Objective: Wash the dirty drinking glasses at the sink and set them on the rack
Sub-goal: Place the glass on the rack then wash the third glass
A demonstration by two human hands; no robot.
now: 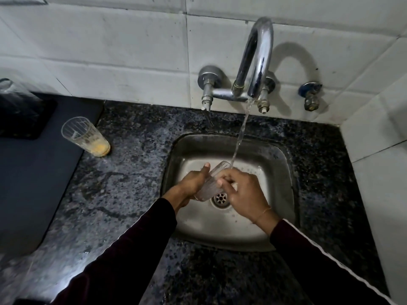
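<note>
Far left, a clear glass (8,93) sits cut off by the frame edge; a dirty glass (87,137) stands on the granite counter (136,137). Over the steel sink (284,164), the left hand (193,183) grips a tilted ribbed glass (212,181) under the tap's stream (241,135); the right hand's (244,194) curled fingertips are hidden.

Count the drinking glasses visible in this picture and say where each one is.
3. One glass is held by both hands over the sink; one dirty glass stands on the counter left of it; one clear glass stands at the far-left edge, partly cut off.
</note>
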